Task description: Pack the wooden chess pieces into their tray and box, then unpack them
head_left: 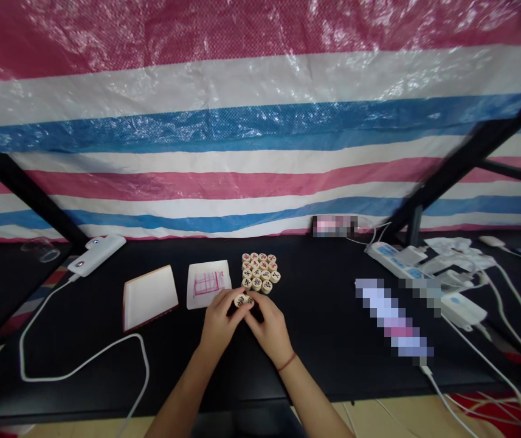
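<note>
Between my two hands are xiangqi pieces (241, 300), round and cream with black characters; how many I cannot tell. My left hand (221, 315) pinches the left side, thumb in front. My right hand (268, 322) closes on the right side, with a thin reddish-brown band on its wrist. Just beyond my fingers, more xiangqi pieces (260, 266) stand in tight rows, red characters at the back and black ones in front. Left of them lies a white box part (209, 266) with a pink grid drawn inside.
An open white box half (151, 298) with a dark red edge lies further left. A white power strip (100, 252) with a looping cable stands at the back left. On the right are another power strip (392, 258), chargers, cables and a blurred-out device (392, 316).
</note>
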{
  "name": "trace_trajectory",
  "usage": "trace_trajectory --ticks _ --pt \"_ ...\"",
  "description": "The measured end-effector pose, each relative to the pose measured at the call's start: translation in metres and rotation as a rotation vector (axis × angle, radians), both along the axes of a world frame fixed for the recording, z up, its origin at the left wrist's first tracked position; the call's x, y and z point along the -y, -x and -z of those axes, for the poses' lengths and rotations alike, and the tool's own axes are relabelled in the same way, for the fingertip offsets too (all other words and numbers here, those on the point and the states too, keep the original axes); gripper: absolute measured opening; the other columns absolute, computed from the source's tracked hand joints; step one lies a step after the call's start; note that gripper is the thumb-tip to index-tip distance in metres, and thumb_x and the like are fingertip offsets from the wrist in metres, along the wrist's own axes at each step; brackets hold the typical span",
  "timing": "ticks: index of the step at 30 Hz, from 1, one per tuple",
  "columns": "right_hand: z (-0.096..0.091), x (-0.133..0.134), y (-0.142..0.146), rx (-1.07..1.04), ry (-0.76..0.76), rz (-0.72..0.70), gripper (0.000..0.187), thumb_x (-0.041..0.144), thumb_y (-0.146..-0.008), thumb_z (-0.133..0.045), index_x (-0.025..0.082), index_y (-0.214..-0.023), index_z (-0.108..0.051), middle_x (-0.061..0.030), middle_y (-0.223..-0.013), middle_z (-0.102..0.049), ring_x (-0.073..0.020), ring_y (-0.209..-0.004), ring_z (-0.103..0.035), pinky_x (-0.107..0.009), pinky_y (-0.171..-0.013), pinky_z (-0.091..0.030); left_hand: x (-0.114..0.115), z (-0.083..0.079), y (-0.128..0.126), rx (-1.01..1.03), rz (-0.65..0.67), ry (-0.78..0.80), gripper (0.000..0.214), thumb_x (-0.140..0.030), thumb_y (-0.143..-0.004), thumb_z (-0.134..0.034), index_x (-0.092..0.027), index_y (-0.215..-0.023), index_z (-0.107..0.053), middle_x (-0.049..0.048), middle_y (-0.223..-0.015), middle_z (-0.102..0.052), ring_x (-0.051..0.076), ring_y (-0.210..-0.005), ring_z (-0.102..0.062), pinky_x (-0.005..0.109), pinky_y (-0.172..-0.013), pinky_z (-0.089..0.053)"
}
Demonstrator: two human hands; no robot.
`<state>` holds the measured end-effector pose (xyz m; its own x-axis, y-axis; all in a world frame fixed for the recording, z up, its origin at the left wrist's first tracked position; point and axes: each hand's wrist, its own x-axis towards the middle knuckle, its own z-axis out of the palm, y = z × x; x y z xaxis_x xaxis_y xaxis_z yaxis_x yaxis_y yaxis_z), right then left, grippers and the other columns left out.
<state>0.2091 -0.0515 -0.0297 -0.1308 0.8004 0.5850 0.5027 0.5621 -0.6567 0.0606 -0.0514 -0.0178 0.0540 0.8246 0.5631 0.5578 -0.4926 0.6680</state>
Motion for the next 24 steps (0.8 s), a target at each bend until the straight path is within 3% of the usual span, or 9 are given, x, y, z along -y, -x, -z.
trace_trajectory --ticks 6,9,12,15,18,21,24 --pt "0.014 -0.011 -0.033 -0.018 0.034 0.548 0.032 0.036 -0.089 -0.052 0.016 -0.11 -0.063 -0.0136 -0.102 -0.064 -0.0249 -0.092 -0.06 -0.039 -0.08 -0.05 -0.002 0.008 0.009 0.108 -0.099 0.002 0.017 -0.028 -0.09 -0.059 -0.022 -0.103 -0.068 0.0048 -0.095 -0.069 0.017 -0.087 -0.067 0.029 -0.078 -0.056" --pt "0.022 -0.018 -0.044 0.081 0.137 0.608 0.034 0.038 -0.088 -0.049 0.015 -0.108 -0.062 -0.0122 -0.097 -0.067 -0.0246 -0.083 -0.057 -0.039 -0.075 -0.046 -0.003 0.01 0.009 0.119 -0.146 -0.009 0.02 -0.026 -0.09 -0.057 -0.021 -0.106 -0.067 0.0062 -0.1 -0.068 0.017 -0.091 -0.067 0.03 -0.08 -0.057" --pt "0.021 -0.019 -0.045 0.161 0.211 0.594 0.028 0.039 -0.089 -0.048 0.018 -0.096 -0.064 -0.0102 -0.094 -0.068 -0.0246 -0.082 -0.056 -0.037 -0.074 -0.043 -0.002 0.011 0.007 0.119 -0.141 0.036 0.025 -0.029 -0.091 -0.056 -0.021 -0.112 -0.065 0.0071 -0.104 -0.067 0.017 -0.091 -0.067 0.029 -0.078 -0.057" --pt "0.009 -0.014 -0.039 0.108 0.147 0.579 0.028 0.04 -0.091 -0.047 0.018 -0.088 -0.064 -0.011 -0.095 -0.068 -0.0244 -0.086 -0.057 -0.038 -0.077 -0.044 0.0 0.013 0.005 0.084 -0.095 0.103 0.028 -0.035 -0.09 -0.058 -0.021 -0.113 -0.064 0.004 -0.091 -0.069 0.015 -0.072 -0.066 0.027 -0.068 -0.057" --pt "-0.006 -0.004 -0.025 -0.011 0.083 0.37 0.024 0.039 -0.09 -0.053 0.018 -0.094 -0.063 -0.0091 -0.093 -0.068 -0.021 -0.084 -0.059 -0.035 -0.078 -0.048 0.003 0.016 0.003 -0.01 -0.043 0.109 0.027 -0.036 -0.089 -0.06 -0.02 -0.11 -0.066 -0.0001 -0.073 -0.065 0.013 -0.059 -0.061 0.025 -0.061 -0.055" --pt "-0.016 0.01 -0.005 -0.041 0.157 0.095 0.024 0.035 -0.085 -0.062 0.019 -0.102 -0.063 -0.0057 -0.091 -0.068 -0.0171 -0.077 -0.062 -0.028 -0.071 -0.052 0.004 0.022 0.002 -0.095 0.033 0.046 0.024 -0.029 -0.091 -0.056 -0.02 -0.112 -0.064 0.0016 -0.077 -0.067 0.014 -0.065 -0.063 0.025 -0.065 -0.055" --pt "-0.019 0.019 0.009 -0.054 0.221 0.043 0.021 0.03 -0.085 -0.061 0.019 -0.102 -0.064 -0.0048 -0.09 -0.07 -0.0157 -0.075 -0.065 -0.026 -0.07 -0.053 0.003 0.025 0.002 -0.139 0.092 -0.008 0.026 -0.022 -0.093 -0.049 -0.021 -0.115 -0.062 0.0037 -0.085 -0.068 0.015 -0.076 -0.066 0.026 -0.071 -0.056"
